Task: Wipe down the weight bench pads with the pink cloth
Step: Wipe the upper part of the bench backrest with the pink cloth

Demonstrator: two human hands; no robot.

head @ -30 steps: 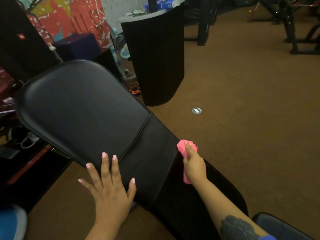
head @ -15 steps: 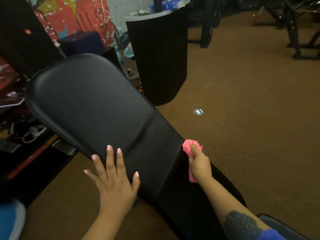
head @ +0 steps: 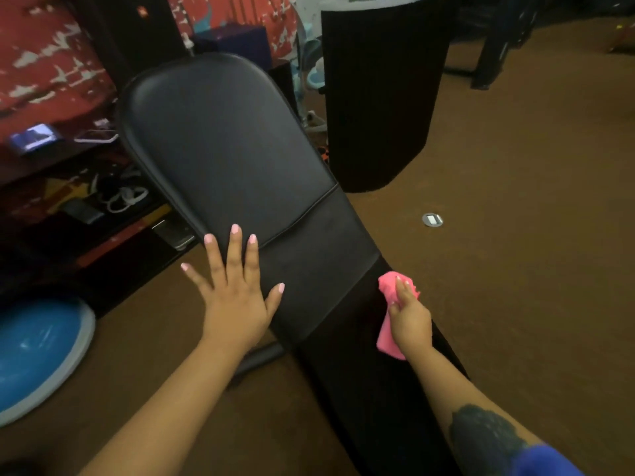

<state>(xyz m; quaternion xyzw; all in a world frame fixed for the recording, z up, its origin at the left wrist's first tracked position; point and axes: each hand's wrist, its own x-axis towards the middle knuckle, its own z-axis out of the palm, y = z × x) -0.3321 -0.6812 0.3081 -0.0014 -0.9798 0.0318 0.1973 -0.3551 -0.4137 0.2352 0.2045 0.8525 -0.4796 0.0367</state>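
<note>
Holding the pink cloth point(head: 390, 333) bunched in its curled fingers, the right hand point(head: 410, 321) presses it against the right edge of the bench, at the dark strip where the back pad point(head: 240, 159) ends and the nearer, darker pad point(head: 371, 400) begins. Part of the cloth sticks out above the fingers and part hangs below the palm, so only a small area of it touches the bench.

The left hand point(head: 235, 297) is wide open, fingers spread and straight. It lies flat on the lower left part of the back pad, close to the seam point(head: 299, 218), and holds nothing. I judge it is there to steady the pad, not to clean.

How much is already wiped I cannot tell. The vinyl shows no wet streaks, no foam and no clear border between clean and dirty parts. The cloth is at the side near the joint, so I judge the work is somewhere in the middle or even early. The wide upper part of the back pad, up to its rounded top, is far from the cloth, and the near pad goes out of view at the bottom. Both probably need passes.

Farther away stand a black ribbed column point(head: 381, 97) on the brown carpet point(head: 532, 235), a small round floor plate point(head: 432, 220), and at the left a blue balance dome point(head: 37, 352) and a red painted wall point(head: 44, 56).
</note>
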